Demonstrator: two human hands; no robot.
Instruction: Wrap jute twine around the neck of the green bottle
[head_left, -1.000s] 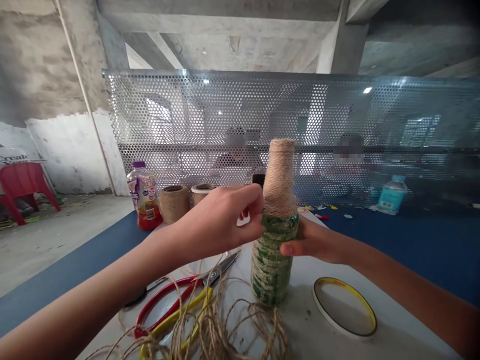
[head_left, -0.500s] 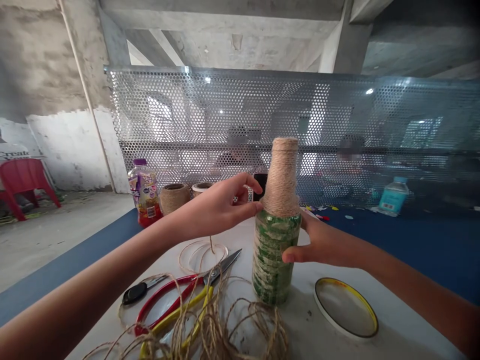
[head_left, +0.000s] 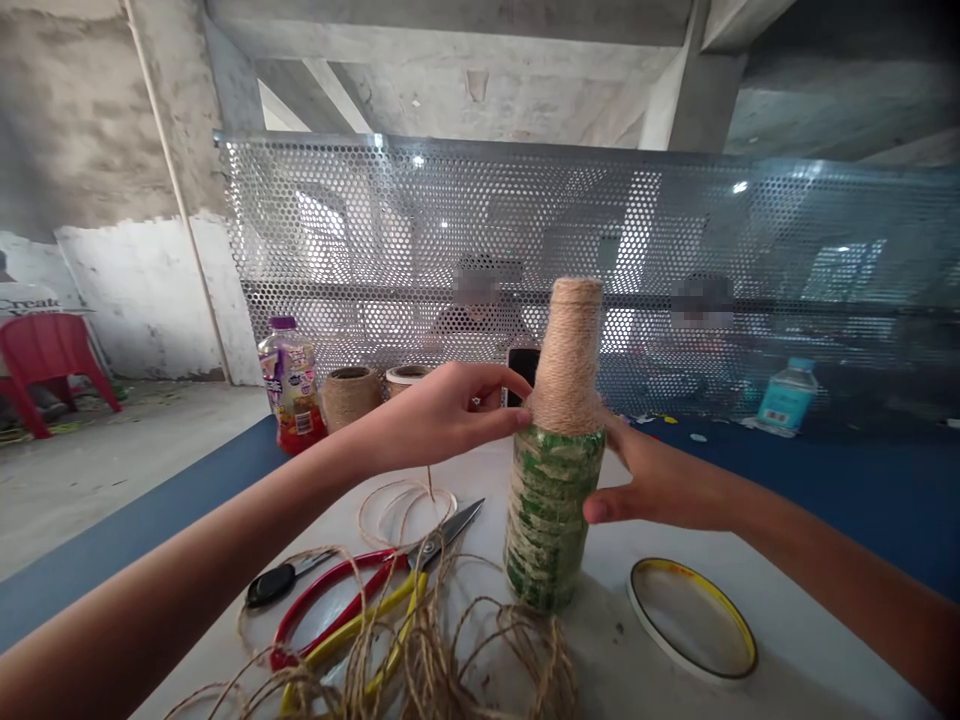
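Observation:
A bottle (head_left: 546,530) stands on the white tabletop (head_left: 660,540), its body wrapped in green and cream, its neck (head_left: 566,360) tightly wound with jute twine. My right hand (head_left: 652,485) clasps the bottle at the shoulder, fingers behind and thumb in front. My left hand (head_left: 450,415) is at the neck, fingertips against the twine. Loose jute twine (head_left: 450,640) lies in coils near me, over the red-and-yellow-handled scissors (head_left: 352,610). A thin strand (head_left: 430,485) rises from a loop behind them.
A round lid with a yellow rim (head_left: 691,618) lies right of the bottle. Behind stand two twine spools (head_left: 350,397), a juice bottle (head_left: 291,385) and a black phone (head_left: 522,375). A perforated metal screen (head_left: 450,220) separates me from two people (head_left: 476,315) beyond it.
My left hand has drawn back from the neck and returned to touch it. My right hand has slid slightly right, and the bottle stands more upright than a second ago.

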